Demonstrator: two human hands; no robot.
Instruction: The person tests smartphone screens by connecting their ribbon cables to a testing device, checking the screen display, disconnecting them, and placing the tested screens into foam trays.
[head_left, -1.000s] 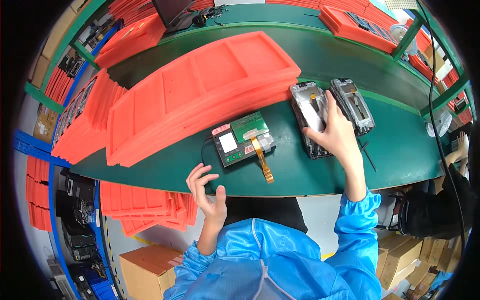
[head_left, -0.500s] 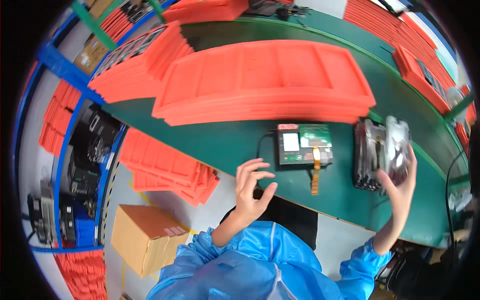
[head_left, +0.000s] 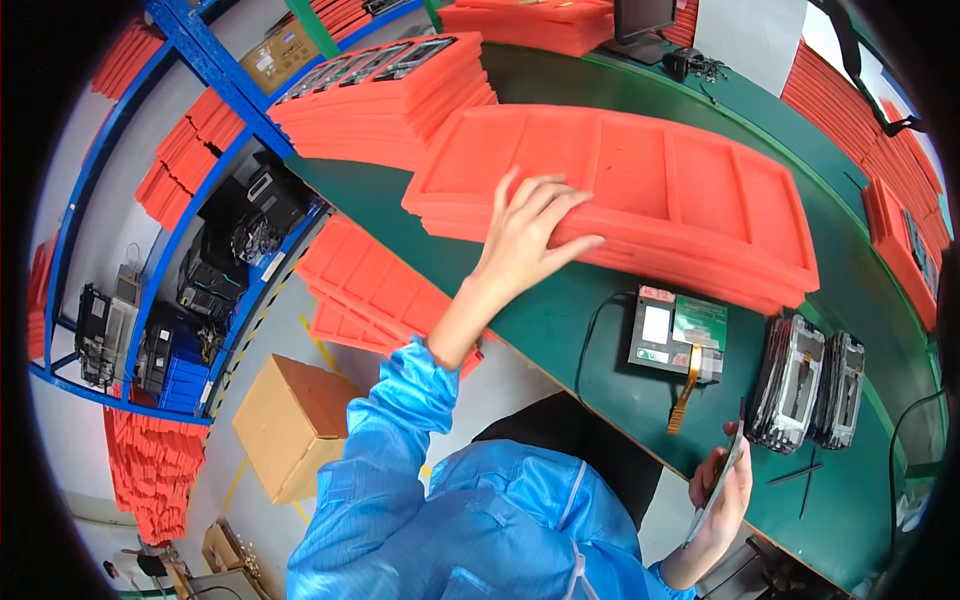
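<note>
Fingers (head_left: 560, 209) spread, left hand (head_left: 520, 242) reaches empty over red trays (head_left: 640, 170) while right hand (head_left: 736, 492) grips a thin panel (head_left: 719, 484).

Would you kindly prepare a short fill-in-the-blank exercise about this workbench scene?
1. The left hand is at a stack of foam trays coloured ____.
2. A thin flat piece is in the person's ____ hand.
3. The wearer's jacket is ____.
4. Beside the boxy device, the stacks of frames number ____.

Missing words: red; right; blue; two.
</note>
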